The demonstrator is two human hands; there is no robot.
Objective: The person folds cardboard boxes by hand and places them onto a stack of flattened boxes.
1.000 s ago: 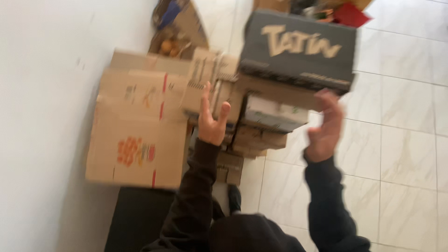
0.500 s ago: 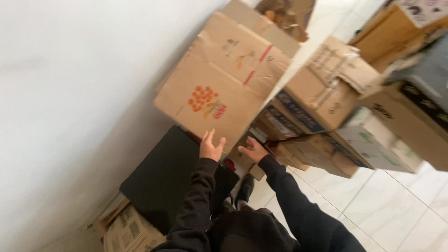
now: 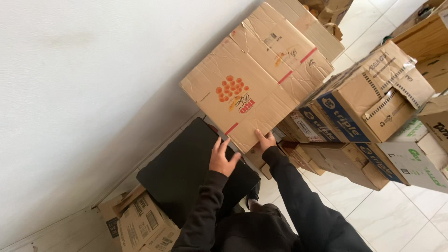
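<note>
Left hand [image 3: 223, 158] open, fingers spread, flat on black box [image 3: 186, 170]; grips nothing. Right hand [image 3: 266, 140] open, fingertips pressed on lower edge of big cardboard box [image 3: 254, 77] atop stack by wall [image 3: 84, 84]. Box not lifted. Stacked boxes [image 3: 368, 100] crowd right; tiled floor [image 3: 406, 219] open near feet.

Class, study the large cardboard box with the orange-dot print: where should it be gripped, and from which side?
Probably at its near bottom edge, from the person's side. The large cardboard box overhangs there, where the left hand and right hand meet it; the wall blocks the far side.
</note>
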